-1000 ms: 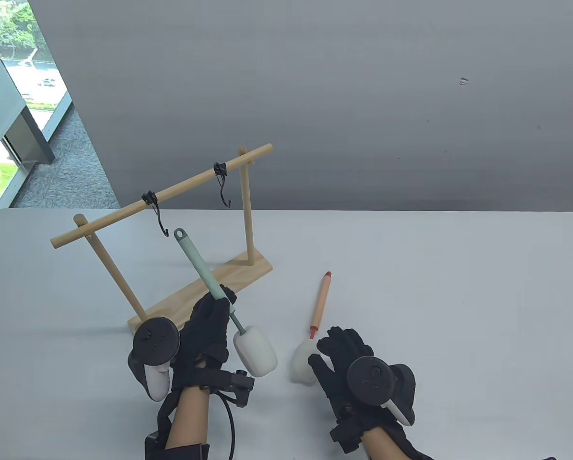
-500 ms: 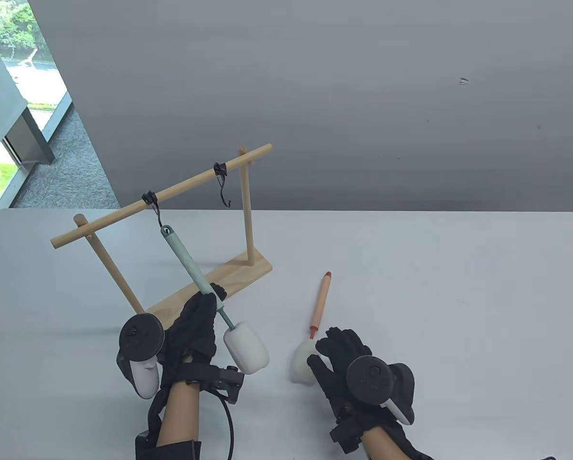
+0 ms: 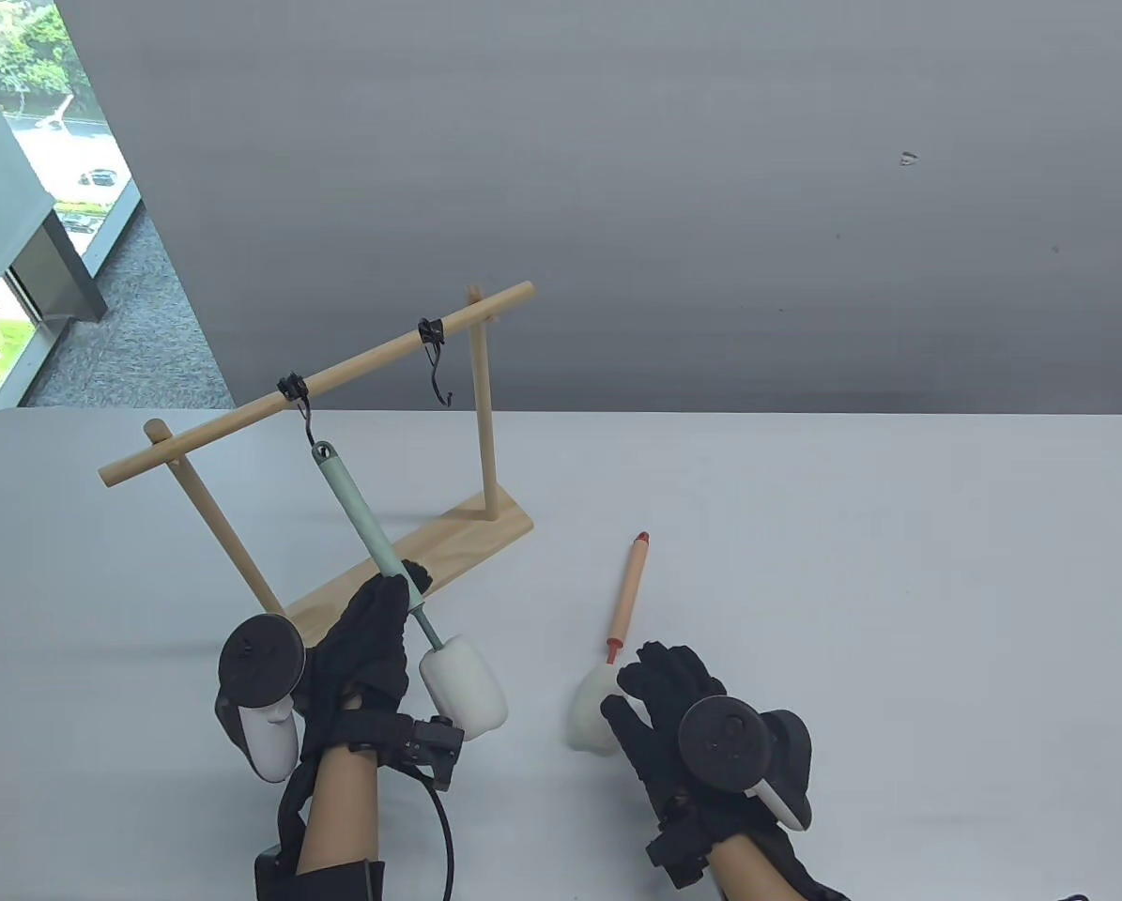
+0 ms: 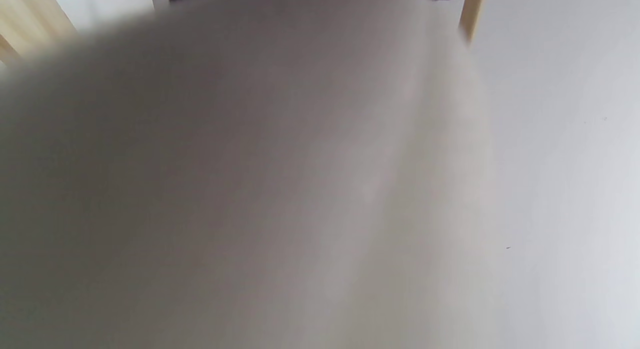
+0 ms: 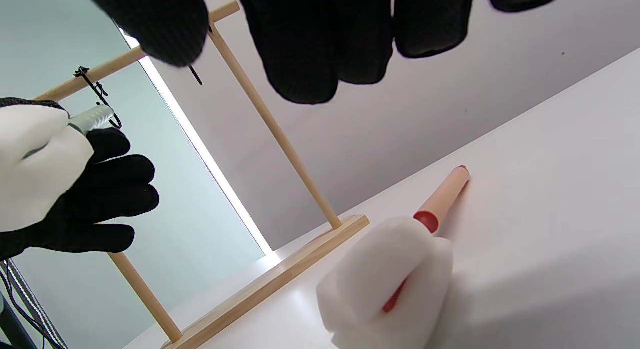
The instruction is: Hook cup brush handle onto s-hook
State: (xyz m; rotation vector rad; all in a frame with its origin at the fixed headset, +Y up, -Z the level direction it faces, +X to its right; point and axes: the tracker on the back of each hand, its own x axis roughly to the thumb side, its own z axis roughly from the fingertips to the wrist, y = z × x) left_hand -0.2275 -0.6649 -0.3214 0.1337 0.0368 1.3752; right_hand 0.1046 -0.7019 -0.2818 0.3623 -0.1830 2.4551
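My left hand [image 3: 373, 629] grips the lower handle of the green cup brush [image 3: 359, 511], whose white sponge head [image 3: 462, 683] hangs below the hand. The handle's end loop [image 3: 322, 452] sits at the tip of the left black s-hook [image 3: 304, 413] on the wooden rail [image 3: 335, 375]. The sponge head fills the left wrist view [image 4: 250, 189]. A second s-hook [image 3: 437, 361] hangs empty further right. My right hand [image 3: 668, 699] rests flat on the table beside the orange brush [image 3: 628, 593], touching its white sponge [image 3: 591, 709]; it holds nothing.
The wooden rack stands on a base board [image 3: 410, 563] at the table's left. The orange brush [image 5: 442, 196] lies on the white table [image 3: 899, 610] right of the rack. A window and floor show at far left.
My left hand moved the green brush left, bringing its end loop from right of the left s-hook onto the hook's tip. The right hand has not moved.
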